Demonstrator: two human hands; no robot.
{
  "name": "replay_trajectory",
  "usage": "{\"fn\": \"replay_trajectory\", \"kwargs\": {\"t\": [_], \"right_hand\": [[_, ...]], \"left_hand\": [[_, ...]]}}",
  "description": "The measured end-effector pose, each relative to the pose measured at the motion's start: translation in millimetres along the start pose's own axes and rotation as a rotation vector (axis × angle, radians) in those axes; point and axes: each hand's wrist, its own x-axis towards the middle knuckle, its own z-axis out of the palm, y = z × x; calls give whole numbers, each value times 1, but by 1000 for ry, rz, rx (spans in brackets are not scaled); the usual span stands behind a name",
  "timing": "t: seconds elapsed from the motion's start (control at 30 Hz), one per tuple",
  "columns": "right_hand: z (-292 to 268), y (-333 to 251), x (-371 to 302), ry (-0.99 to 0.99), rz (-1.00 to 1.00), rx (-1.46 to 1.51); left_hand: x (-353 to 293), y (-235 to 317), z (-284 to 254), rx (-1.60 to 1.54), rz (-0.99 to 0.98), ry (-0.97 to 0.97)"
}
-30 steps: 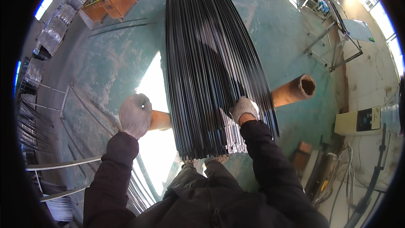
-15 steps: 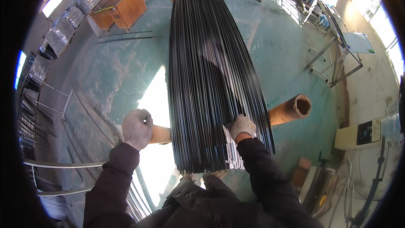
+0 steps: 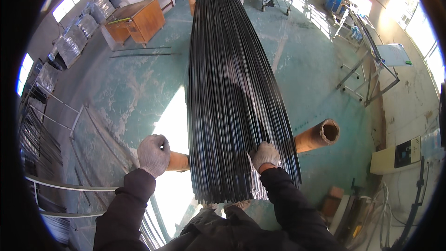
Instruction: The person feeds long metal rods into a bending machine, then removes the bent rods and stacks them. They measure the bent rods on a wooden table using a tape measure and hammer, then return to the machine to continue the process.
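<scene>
A long bundle of thin black strips [image 3: 223, 88] stretches away from me, resting across brown tubes. My right hand [image 3: 265, 154], in a light knitted glove, lies on the near right part of the bundle. Its fingers are curled round strips there, though the fingertips are hidden. Just below it, several strip ends [image 3: 257, 183] look pale and shiny. Left of the bundle, my gloved left hand [image 3: 154, 155] hovers above a brown tube [image 3: 178, 161], apart from the strips. Thumb and fingers are closed with a small gap showing; whether anything is inside cannot be seen.
Another tube end [image 3: 329, 131] juts out on the right. White metal rails [image 3: 74, 188] stand at lower left, beside a rack of dark strips [image 3: 39, 135]. Farther off are a wooden desk [image 3: 139, 21], a wheeled frame [image 3: 371, 74] and a beige box-shaped device [image 3: 395, 155] at the right wall.
The view has tilted up slightly, so the scene sits lower in the picture. Both hands keep nearly the same places relative to the bundle, with the same grip.
</scene>
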Motion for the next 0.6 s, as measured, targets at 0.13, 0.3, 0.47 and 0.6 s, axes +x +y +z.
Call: {"fn": "replay_trajectory", "kwargs": {"t": [0.13, 0.3, 0.47, 0.6], "right_hand": [[-5, -1, 2, -4, -8, 19], [-10, 10, 5, -66, 18, 58], [-11, 28, 15, -81, 25, 115], [-8, 38, 26, -113, -12, 93]], "left_hand": [[0, -1, 2, -5, -6, 2], [-1, -4, 2, -31, 41, 46], [-2, -7, 5, -25, 26, 12], [-2, -8, 6, -2, 37, 12]]}}
